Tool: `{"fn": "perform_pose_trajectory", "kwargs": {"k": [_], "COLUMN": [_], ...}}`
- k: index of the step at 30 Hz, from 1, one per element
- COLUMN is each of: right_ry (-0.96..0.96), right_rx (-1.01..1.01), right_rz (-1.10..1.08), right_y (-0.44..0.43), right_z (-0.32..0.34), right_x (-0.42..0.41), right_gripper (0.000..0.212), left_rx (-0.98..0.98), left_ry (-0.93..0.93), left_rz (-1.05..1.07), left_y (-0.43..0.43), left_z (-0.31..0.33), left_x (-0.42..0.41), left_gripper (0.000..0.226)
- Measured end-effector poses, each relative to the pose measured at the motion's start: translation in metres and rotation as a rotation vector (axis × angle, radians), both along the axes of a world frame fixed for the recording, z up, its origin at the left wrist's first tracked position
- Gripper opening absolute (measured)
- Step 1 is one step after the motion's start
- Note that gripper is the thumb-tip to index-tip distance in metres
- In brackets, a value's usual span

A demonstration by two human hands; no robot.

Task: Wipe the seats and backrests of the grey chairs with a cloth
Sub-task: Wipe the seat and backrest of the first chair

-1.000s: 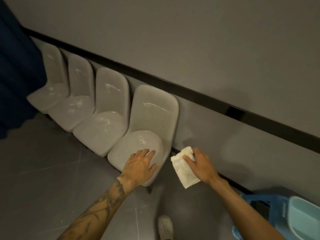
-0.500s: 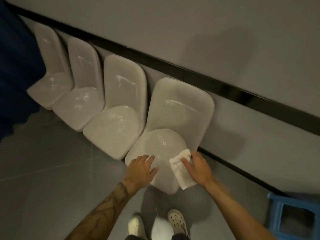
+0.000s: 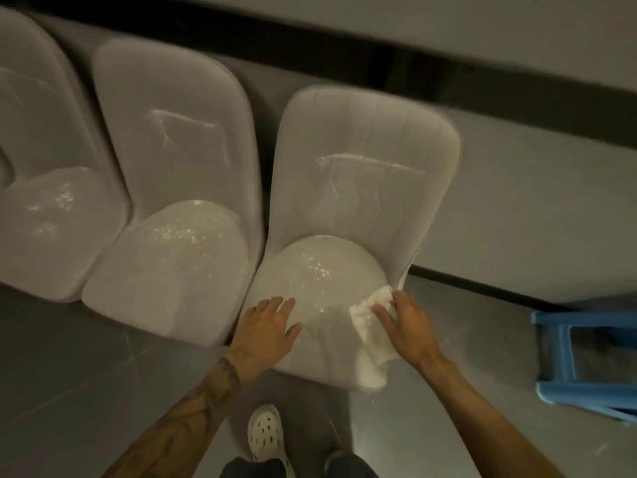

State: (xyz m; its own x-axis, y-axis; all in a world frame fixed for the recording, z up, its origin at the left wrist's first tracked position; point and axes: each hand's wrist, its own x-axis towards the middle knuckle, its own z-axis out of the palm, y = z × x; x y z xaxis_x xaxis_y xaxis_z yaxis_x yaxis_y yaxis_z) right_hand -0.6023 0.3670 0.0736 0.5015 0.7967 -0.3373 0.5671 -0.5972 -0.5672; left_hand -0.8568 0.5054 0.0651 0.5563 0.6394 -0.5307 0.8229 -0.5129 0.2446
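Three grey padded chairs stand in a row against the wall. The nearest grey chair [image 3: 362,188] is right in front of me, its seat [image 3: 320,270] glistening with wet spots. My left hand [image 3: 267,331] lies flat, fingers spread, on the seat's front left part. My right hand [image 3: 406,327] presses a white cloth [image 3: 370,332] onto the seat's right front edge; the cloth's lower end hangs over the rim. White streaks mark the backrests of this chair and of the middle chair [image 3: 172,188]. The third chair [image 3: 41,188] is cut off at the left.
A blue plastic stool [image 3: 586,360] stands on the grey tiled floor at the right, close to the wall. My feet in a white perforated clog [image 3: 265,436] are just below the chair's front. A black strip [image 3: 379,53] runs along the wall behind the backrests.
I have stepped closer and the view has dropped onto the nearest chair. My right hand brought the cloth from beside the chair onto the seat's right edge. My left hand stayed on the seat.
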Motion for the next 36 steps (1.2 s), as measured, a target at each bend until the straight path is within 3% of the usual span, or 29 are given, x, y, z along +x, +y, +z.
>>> {"fn": "perform_pose_trajectory", "kwargs": {"k": [5, 7, 9, 12, 14, 16, 18, 21, 27, 33, 36], "right_ry": [-0.046, -0.064, -0.233, -0.509, -0.573, -0.532, -0.446, -0.485, -0.476, -0.488, -0.518], "right_rx": [0.024, -0.084, -0.199, -0.003, 0.158, 0.150, 0.076, 0.089, 0.144, 0.184, 0.174], "right_rz": [0.003, 0.014, 0.018, 0.002, 0.151, 0.287, 0.304, 0.296, 0.207, 0.422, 0.348], "right_y": [0.017, 0.024, 0.022, 0.013, 0.007, 0.005, 0.004, 0.010, 0.037, -0.001, 0.032], "right_z": [-0.106, -0.147, -0.180, -0.210, -0.227, -0.247, -0.269, -0.294, -0.298, -0.302, -0.295], "right_x": [0.005, 0.011, 0.011, 0.003, -0.004, -0.009, -0.013, -0.007, 0.007, 0.010, 0.038], "right_gripper": [0.035, 0.042, 0.055, 0.062, 0.056, 0.056, 0.063, 0.059, 0.056, 0.058, 0.056], "left_rx": [0.060, 0.103, 0.153, 0.243, 0.321, 0.413, 0.467, 0.520, 0.576, 0.590, 0.611], "left_ry": [-0.048, -0.083, -0.099, -0.150, -0.197, -0.233, -0.258, -0.309, -0.357, -0.316, -0.329], "left_rz": [-0.029, -0.056, -0.076, -0.096, -0.115, -0.135, -0.133, -0.108, -0.081, -0.056, -0.045], "left_y": [0.020, 0.026, 0.031, 0.034, 0.033, 0.034, 0.036, 0.039, 0.038, 0.032, 0.030], "left_z": [-0.104, -0.142, -0.172, -0.204, -0.219, -0.233, -0.246, -0.265, -0.287, -0.292, -0.293], "left_x": [-0.012, -0.013, -0.014, -0.017, -0.021, -0.027, -0.032, -0.039, -0.042, -0.041, -0.042], "left_gripper": [0.066, 0.065, 0.064, 0.064, 0.070, 0.075, 0.070, 0.067, 0.069, 0.073, 0.072]}}
